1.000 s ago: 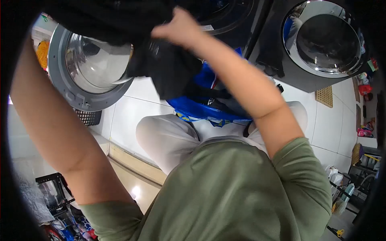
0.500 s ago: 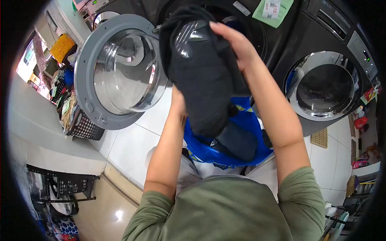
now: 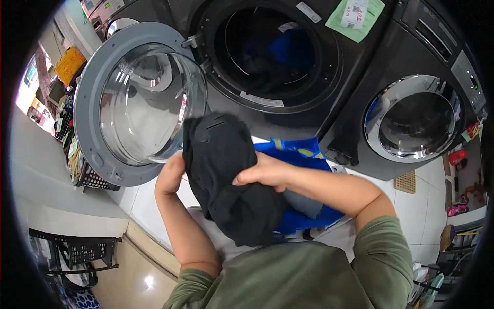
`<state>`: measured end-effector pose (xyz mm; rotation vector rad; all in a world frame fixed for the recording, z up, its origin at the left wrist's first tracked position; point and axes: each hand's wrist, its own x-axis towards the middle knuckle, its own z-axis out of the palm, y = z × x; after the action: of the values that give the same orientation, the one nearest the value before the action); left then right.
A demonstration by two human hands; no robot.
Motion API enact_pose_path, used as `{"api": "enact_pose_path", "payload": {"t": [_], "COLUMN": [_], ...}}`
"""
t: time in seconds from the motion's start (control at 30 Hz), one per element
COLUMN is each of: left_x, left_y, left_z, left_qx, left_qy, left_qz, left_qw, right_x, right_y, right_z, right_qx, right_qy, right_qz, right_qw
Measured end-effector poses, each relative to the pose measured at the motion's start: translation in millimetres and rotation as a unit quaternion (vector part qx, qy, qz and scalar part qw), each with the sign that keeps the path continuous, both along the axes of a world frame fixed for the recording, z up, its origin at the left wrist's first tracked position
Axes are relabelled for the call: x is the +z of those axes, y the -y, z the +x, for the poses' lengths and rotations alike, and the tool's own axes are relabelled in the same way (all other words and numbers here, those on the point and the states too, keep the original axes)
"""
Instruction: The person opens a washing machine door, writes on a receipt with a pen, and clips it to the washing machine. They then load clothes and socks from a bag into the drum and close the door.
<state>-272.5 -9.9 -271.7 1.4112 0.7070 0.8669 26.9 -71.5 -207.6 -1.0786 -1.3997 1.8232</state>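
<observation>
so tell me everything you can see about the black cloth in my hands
The black cloth looks like soft, matte fabric, bunched into a long bundle: smoother at its upper end, with a few short, thin marks there, and rumpled lower down. Your left hand grips its left edge; your right hand holds its right side, thumb on top. It is in front of the blue bag; contact there I can't tell.

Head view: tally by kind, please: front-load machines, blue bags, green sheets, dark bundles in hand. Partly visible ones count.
Front-load machines: 3, one cut off at upper left
Blue bag: 1
Green sheet: 1
Dark cloth bundle, held in both hands: 1
Total: 6
</observation>
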Motion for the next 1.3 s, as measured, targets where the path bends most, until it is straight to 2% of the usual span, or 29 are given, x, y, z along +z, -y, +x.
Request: {"api": "enact_pose_path", "payload": {"t": [0.03, 0.07, 0.13, 0.17, 0.2, 0.23, 0.27, 0.3, 0.33, 0.37, 0.4, 0.43, 0.47, 0.5, 0.53, 0.57, 0.6, 0.67, 0.7, 0.73, 0.8, 0.87, 0.97, 1.07, 1.13, 1.17, 1.2, 1.23, 1.3], "left_x": [-1, 6, 27, 24, 20, 24, 25, 18, 11, 3, -5, -11, -14, -12, -9, 0, -4, -8, -6, -8, -14, -12, -10, -15, -10, -7, -5, -10, -6], "left_y": [-4, -6, -5, -9, -12, -10, -10, -16, -16, -13, -13, -13, -13, -14, -14, -14, -13, -18, -17, -17, -15, -14, -16, -22, -24, -24, -24, -24, -13], "left_z": [8, 25, 63, 73, 80, 89, 94, 95, 95, 96, 97, 97, 97, 98, 99, 100, 96, 88, 88, 87, 84, 84, 80, 78, 88, 93, 99, 106, 124], "left_qx": [0.156, 0.198, 0.284, 0.26, 0.234, 0.201, 0.167, 0.139, 0.097, 0.073, 0.05, 0.009, -0.009, -0.024, -0.038, -0.032, -0.039, -0.044, -0.058, -0.056, -0.051, -0.03, -0.035, -0.031, -0.012, -0.012, -0.011, -0.002, 0.002], "left_qy": [-0.02, -0.042, -0.091, -0.086, -0.085, -0.106, -0.127, -0.199, -0.251, -0.333, -0.406, -0.475, -0.511, -0.546, -0.58, -0.594, -0.583, -0.56, -0.553, -0.536, -0.504, -0.507, -0.498, -0.462, -0.403, -0.378, -0.352, -0.304, -0.287], "left_qz": [-0.04, -0.032, -0.023, -0.006, 0.007, 0.028, 0.044, 0.141, 0.111, 0.16, 0.213, 0.217, 0.182, 0.147, 0.113, 0.065, 0.069, 0.084, 0.083, 0.1, 0.128, 0.13, 0.136, 0.183, 0.223, 0.24, 0.259, 0.278, 0.235], "left_qw": [0.987, 0.979, 0.954, 0.962, 0.968, 0.973, 0.977, 0.96, 0.957, 0.926, 0.887, 0.853, 0.84, 0.824, 0.806, 0.801, 0.809, 0.823, 0.827, 0.837, 0.853, 0.852, 0.856, 0.867, 0.888, 0.894, 0.899, 0.911, 0.929], "right_x": [24, 39, 48, 47, 51, 43, 65, 79, 78, 62, 50, 14, 1, -13, -33, -83, -143, -242, -312, -325, -399, -413, -388, -279, -194, -145, -91, -58, -22], "right_y": [-20, -45, -119, -182, -229, -281, -271, -262, -252, -240, -226, -199, -162, -122, -106, -93, -81, -56, -40, -20, -15, -26, -53, -75, -83, -80, -73, -66, -58], "right_z": [6, 14, 25, 46, 68, 98, 92, 93, 95, 89, 81, 65, 53, 43, 34, 27, 18, -4, -7, -13, -8, 2, 22, 43, 58, 60, 55, 58, 57], "right_qx": [0.042, 0.084, -0.108, -0.186, -0.311, -0.349, -0.483, -0.466, -0.441, -0.273, -0.091, -0.047, 0.08, 0.175, 0.352, 0.417, 0.447, 0.391, 0.276, 0.103, -0.007, 0.022, 0.016, -0.009, -0.057, -0.09, -0.141, -0.183, -0.3], "right_qy": [0.098, 0.197, 0.07, -0.082, -0.194, -0.274, -0.24, -0.133, -0.021, 0.018, 0.052, 0.103, 0.14, 0.151, 0.195, 0.199, 0.269, 0.484, 0.55, 0.581, 0.641, 0.626, 0.586, 0.562, 0.458, 0.413, 0.346, 0.36, 0.261], "right_qz": [-0.009, -0.021, 0.014, -0.08, -0.013, 0.068, 0.281, 0.272, 0.258, 0.258, 0.255, 0.355, 0.327, 0.214, 0.125, 0.032, -0.02, 0.046, 0.122, 0.145, 0.3, 0.27, 0.159, 0.214, 0.197, 0.238, 0.176, 0.326, 0.417], "right_qw": [0.994, 0.977, 0.992, 0.976, 0.93, 0.894, 0.794, 0.832, 0.859, 0.926, 0.961, 0.928, 0.931, 0.949, 0.907, 0.886, 0.853, 0.782, 0.779, 0.794, 0.707, 0.731, 0.794, 0.799, 0.865, 0.874, 0.911, 0.855, 0.817]}}
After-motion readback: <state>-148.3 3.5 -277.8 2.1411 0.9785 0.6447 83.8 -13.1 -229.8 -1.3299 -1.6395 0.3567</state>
